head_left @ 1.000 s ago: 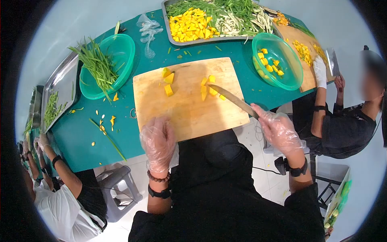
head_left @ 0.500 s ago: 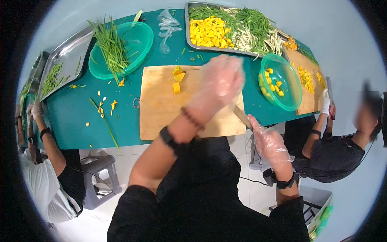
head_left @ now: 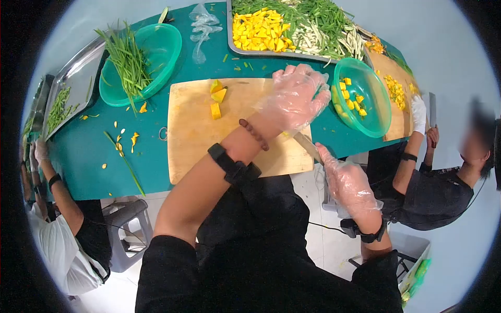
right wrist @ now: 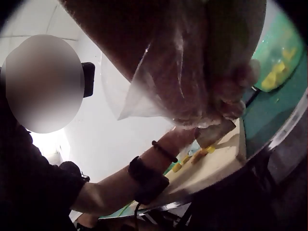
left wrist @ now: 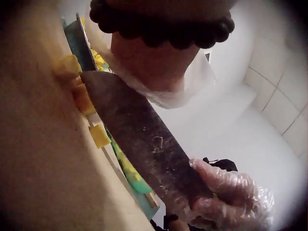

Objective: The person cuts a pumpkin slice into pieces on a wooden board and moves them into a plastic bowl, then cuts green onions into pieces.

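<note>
In a clear plastic glove, my right hand [head_left: 349, 185] grips a knife [head_left: 307, 146] at the right front corner of a wooden cutting board [head_left: 209, 151]. My left hand [head_left: 297, 99], gloved too, is over the board's right side with its fingers spread, palm down. It hides most of the blade in the head view. Beside the blade [left wrist: 139, 134], yellow pumpkin pieces [left wrist: 99, 136] show on the board in the left wrist view. Several more pumpkin chunks [head_left: 215, 110] lie at the board's back left.
A green bowl [head_left: 377, 99] with pumpkin pieces stands right of the board. At the back is a tray [head_left: 271, 53] of cut vegetables. Another green bowl [head_left: 169, 52] holds long green stalks [head_left: 128, 65]. People work on both sides; the right one has a knife [head_left: 432, 109].
My left hand has swung from the board's front left edge to its right side, over the pumpkin pieces, and its fingers have spread. The right hand keeps hold of the knife.
</note>
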Demonstrator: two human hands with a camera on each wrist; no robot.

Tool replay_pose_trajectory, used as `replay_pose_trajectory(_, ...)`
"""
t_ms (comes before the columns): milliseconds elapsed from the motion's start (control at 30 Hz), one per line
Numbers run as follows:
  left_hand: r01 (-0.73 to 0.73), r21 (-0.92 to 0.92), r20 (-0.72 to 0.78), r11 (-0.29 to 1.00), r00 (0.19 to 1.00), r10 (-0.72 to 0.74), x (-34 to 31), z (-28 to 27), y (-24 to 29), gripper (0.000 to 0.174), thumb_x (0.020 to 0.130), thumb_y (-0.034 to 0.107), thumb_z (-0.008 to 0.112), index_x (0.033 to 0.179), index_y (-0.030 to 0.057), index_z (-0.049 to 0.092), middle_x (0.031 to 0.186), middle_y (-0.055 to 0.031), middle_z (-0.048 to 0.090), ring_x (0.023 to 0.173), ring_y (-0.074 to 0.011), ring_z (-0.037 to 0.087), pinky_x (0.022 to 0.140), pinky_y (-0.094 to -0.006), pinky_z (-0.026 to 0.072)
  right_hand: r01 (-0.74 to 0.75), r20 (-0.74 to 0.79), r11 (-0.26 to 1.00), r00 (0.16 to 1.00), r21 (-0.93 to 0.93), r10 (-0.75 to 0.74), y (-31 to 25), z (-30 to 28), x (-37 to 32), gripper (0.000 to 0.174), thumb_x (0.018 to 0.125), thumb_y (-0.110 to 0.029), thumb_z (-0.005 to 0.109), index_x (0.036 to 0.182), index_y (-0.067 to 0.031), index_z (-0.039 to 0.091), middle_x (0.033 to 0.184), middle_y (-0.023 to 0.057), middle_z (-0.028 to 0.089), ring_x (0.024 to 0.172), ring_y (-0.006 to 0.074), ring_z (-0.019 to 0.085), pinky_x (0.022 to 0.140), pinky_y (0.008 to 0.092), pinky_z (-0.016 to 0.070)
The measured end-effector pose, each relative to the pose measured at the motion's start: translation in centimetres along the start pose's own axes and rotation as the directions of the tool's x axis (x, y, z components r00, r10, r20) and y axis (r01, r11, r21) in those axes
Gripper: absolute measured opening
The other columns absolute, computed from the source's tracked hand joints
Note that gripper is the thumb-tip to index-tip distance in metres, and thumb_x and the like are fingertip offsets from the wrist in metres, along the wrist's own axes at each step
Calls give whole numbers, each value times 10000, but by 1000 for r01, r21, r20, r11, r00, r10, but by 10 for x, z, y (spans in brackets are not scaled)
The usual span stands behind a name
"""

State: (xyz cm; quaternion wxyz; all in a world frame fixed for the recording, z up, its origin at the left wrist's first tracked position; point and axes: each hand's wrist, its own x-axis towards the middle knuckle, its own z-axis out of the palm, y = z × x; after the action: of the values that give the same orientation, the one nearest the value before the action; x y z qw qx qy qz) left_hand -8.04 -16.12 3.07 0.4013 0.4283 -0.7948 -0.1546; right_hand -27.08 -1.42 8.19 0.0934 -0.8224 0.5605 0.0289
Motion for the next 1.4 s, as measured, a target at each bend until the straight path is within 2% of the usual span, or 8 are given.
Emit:
replay_pose_trajectory(267,-18,37,24,999,1000,17,-2,11,-7,365,992,359,573,1254,117,651,1260,-134,602,1174,-355,543,1001,-524,382,-41,95,998,994,-49,45,-8,-14,5,794,817,-2,656,1563,-174,445,713,165,662,652,369,683,636,487,551)
replay_pose_trajectory(467,-71,64,24,995,997,69,-6,9,-10,372,995,364,562,1271,126,638,1253,-129,591,1172,-343,533,986,-515,366,-45,107,999,993,-6,46,-3,8,0,815,816,3,651,1577,-167,413,758,169,675,645,367,680,634,494,552)
replay_pose_trajectory(567,-109,78,9,991,994,108,-9,10,-9,379,994,360,559,1284,126,626,1260,-124,574,1172,-333,521,986,-515,357,21,25,999,999,-33,-21,2,17,-2,826,811,6,651,1583,-152,402,751,182,669,641,370,677,625,492,552)
replay_pose_trajectory(767,-158,99,33,982,987,155,-7,13,-14,379,990,343,558,1300,131,614,1281,-131,549,1193,-338,499,979,-525,344,-3,141,1000,990,-27,7,-6,-6,6,837,811,3,651,1591,-125,374,730,205,659,640,384,678,619,499,552)
replay_pose_trajectory(1000,-259,134,83,956,965,250,-9,16,-19,361,978,337,559,1279,147,616,1308,-130,547,1240,-365,480,973,-534,351,33,42,999,999,13,-33,-3,16,-4,763,861,-15,613,1581,-121,384,679,200,634,622,376,673,594,493,542)
replay_pose_trajectory(1100,-141,83,27,987,990,139,-6,17,-19,455,1019,413,509,1332,107,631,1250,-117,584,1190,-310,508,990,-503,336,13,123,999,992,-42,-8,-10,-4,2,795,848,-10,614,1593,-111,356,690,204,644,626,387,676,596,501,546)
replay_pose_trajectory(1200,-230,157,39,960,973,227,-13,24,-30,441,1018,399,513,1332,113,630,1243,-111,586,1183,-311,514,981,-501,346,37,121,999,992,-22,-34,-14,-2,0,820,816,12,625,1586,-77,358,687,222,652,620,403,679,590,518,550)
replay_pose_trajectory(1400,-200,132,-7,971,979,203,-7,23,-21,388,1002,364,547,1287,118,640,1230,-108,588,1155,-313,529,951,-503,372,34,63,992,997,123,-42,-4,19,-1,689,889,-40,617,1545,-52,406,670,251,641,605,431,665,585,540,538)
